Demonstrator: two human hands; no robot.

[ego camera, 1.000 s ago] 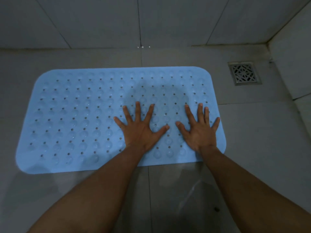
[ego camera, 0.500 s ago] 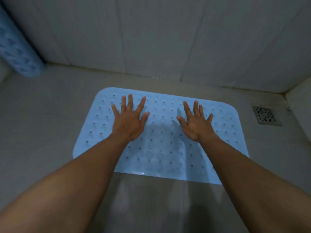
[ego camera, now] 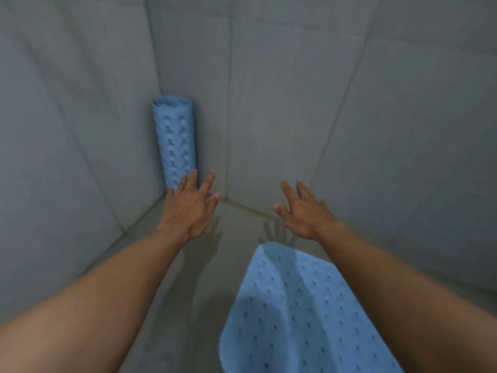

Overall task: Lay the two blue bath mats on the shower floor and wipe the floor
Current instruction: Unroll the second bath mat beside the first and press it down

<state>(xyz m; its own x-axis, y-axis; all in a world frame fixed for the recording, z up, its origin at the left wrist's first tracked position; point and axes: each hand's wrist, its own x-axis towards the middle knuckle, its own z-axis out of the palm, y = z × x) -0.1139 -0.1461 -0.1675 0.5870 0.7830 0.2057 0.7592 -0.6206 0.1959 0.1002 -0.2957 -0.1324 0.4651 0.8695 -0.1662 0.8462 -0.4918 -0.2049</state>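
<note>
Blue rubbery flat mat point(ego camera: 301, 319) lies spread on the shower floor point(ego camera: 188, 292) nearest me, under my right forearm, dimpled with small holes. 1 of 2 mats looks done. Past it, my left hand point(ego camera: 188, 208) and right hand point(ego camera: 304, 211) both hang above the floor, fingers spread wide, each grip fully open and empty. Left fingertips overlap the lower end of the rolled mat point(ego camera: 174, 141) in view; contact unclear. That roll stands upright in the far corner, leaning against the tiled wall point(ego camera: 295, 103). Judgement: roll looks light, soft and floppy, likely slippery if wet, and will spring open once freed. I'd wrap my left grip around its middle so the coil stays shut, right hand steadying the top, then lay it beside mat 1 and unroll.
</note>
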